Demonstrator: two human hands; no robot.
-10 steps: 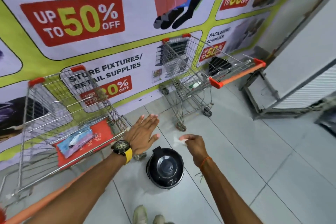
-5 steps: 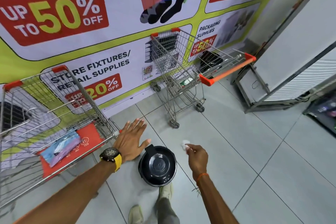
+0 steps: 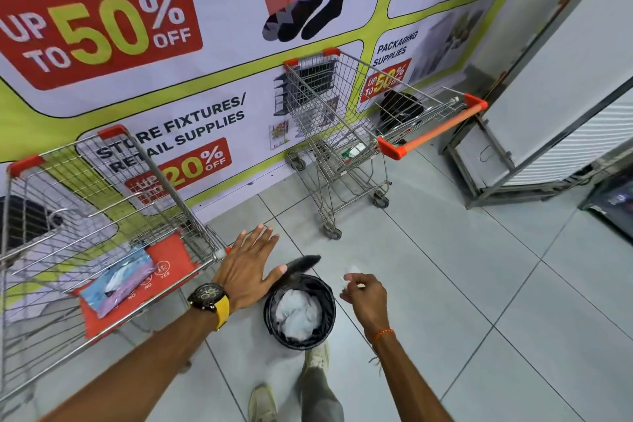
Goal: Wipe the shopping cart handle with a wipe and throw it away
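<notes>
The head view looks down on a tiled floor (image 3: pixel 462 284) before a sale banner (image 3: pixel 137 55); a small black bin (image 3: pixel 301 310) stands just ahead of the person's shoes, its lid (image 3: pixel 301 265) tipped up and blurred, its liner holding crumpled white paper (image 3: pixel 298 313); one shoe (image 3: pixel 317 358) sits at the bin's near edge, the other (image 3: pixel 262 401) lower in the frame; the left hand (image 3: pixel 248 267) is spread wide and flat, palm down, fingers straight, hovering left of the bin with its thumb close to the raised lid, whether touching cannot be told; a black watch (image 3: pixel 209 296) on a yellow strap rides that wrist; the right hand (image 3: pixel 364 295) is pinched narrow round a small white wipe (image 3: pixel 351 272), held at the fingertips just right of the bin and above the floor, not over the opening; an orange thread circles that wrist; a cart (image 3: pixel 102 216) stands at the left with a red seat flap and a pastel packet (image 3: pixel 120 279) on it; a second cart (image 3: pixel 342 134) stands by the banner, well apart from both hands, its orange handle (image 3: pixel 435 130) pointing right; a metal frame (image 3: pixel 486 161) stands beyond it.
</notes>
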